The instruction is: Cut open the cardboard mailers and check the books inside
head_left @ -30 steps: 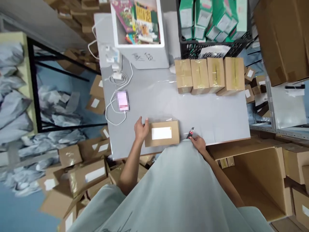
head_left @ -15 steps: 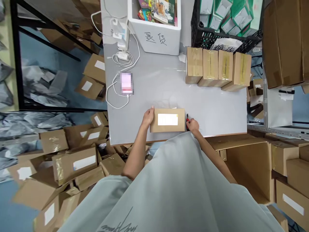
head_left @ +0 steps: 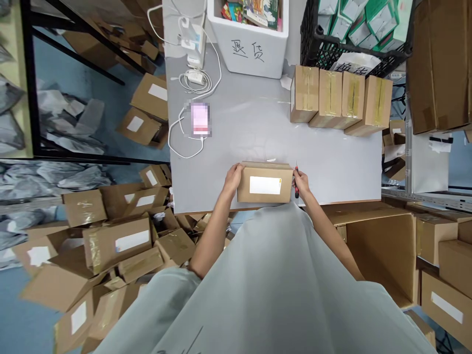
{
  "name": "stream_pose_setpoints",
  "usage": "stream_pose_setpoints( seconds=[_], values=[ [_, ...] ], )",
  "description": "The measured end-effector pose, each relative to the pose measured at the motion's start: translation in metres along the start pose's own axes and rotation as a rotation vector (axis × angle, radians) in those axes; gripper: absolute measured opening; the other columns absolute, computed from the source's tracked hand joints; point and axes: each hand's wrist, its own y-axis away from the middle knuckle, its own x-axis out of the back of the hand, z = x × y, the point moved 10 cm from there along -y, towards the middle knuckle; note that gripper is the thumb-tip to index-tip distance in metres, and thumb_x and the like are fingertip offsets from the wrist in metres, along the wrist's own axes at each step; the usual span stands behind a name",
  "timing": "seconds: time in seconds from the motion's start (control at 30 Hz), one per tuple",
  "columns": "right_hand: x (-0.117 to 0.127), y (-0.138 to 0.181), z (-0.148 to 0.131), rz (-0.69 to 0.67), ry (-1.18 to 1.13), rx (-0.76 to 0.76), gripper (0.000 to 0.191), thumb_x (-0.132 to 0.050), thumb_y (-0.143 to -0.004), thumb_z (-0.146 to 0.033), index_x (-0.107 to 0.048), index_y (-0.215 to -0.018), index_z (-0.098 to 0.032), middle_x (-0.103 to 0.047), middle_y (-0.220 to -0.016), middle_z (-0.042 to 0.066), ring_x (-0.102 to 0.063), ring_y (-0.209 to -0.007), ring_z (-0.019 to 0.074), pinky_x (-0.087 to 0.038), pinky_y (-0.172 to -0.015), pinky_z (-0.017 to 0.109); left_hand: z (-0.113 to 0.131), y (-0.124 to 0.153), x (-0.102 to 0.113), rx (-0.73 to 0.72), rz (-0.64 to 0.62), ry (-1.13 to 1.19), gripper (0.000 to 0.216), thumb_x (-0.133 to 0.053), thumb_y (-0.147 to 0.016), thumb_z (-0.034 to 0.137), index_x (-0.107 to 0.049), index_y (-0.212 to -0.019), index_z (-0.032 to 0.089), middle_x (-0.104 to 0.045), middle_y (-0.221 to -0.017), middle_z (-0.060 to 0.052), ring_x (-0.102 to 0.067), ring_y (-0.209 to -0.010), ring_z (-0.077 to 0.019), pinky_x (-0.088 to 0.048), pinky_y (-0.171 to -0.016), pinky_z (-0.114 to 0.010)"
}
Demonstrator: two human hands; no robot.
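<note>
On the grey table [head_left: 250,118], near the edge closest to you, lies a plain brown cardboard box [head_left: 264,171], oblong, its long axis running left to right along that edge. Your left hand [head_left: 233,178] touches its left end; whether the fingers grip it you cannot tell. Your right hand [head_left: 301,182], just beside the right end, holds a slim red-and-black cutter [head_left: 297,191], tip pointing away from you, long axis crosswise to the box. A white label [head_left: 264,185] faces up.
</note>
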Motion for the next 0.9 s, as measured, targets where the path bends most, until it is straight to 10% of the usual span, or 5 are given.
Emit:
stream_pose_setpoints(
  seconds=[0.4,0.9],
  values=[
    [0.063,0.060,-0.044,0.215,0.092,0.402,0.057,-0.068,-0.090,-0.077,-0.067,-0.094,-0.020,-0.067,-0.090,0.002,-0.061,-0.091,0.0199,-0.052,-0.087,0.032,-0.023,0.058,-0.043,-0.231,-0.047,0.187,0.074,-0.076,-0.089,0.032,-0.058,-0.160,0.021,-0.068,-0.159,-0.016,-0.066,-0.147,-0.0333,-0.051,-0.129,-0.051],
    [0.089,0.046,-0.057,0.131,0.414,0.484,0.051,-0.068,-0.098,-0.073,-0.064,-0.106,-0.022,-0.054,-0.085,-0.004,-0.051,-0.076,0.0155,-0.047,-0.072,0.030,-0.029,0.071,-0.057,-0.509,-0.089,0.238,0.080,-0.082,-0.097,0.058,-0.052,-0.164,0.027,-0.061,-0.165,-0.015,-0.062,-0.152,-0.0347,-0.052,-0.129,-0.056]
  ],
)
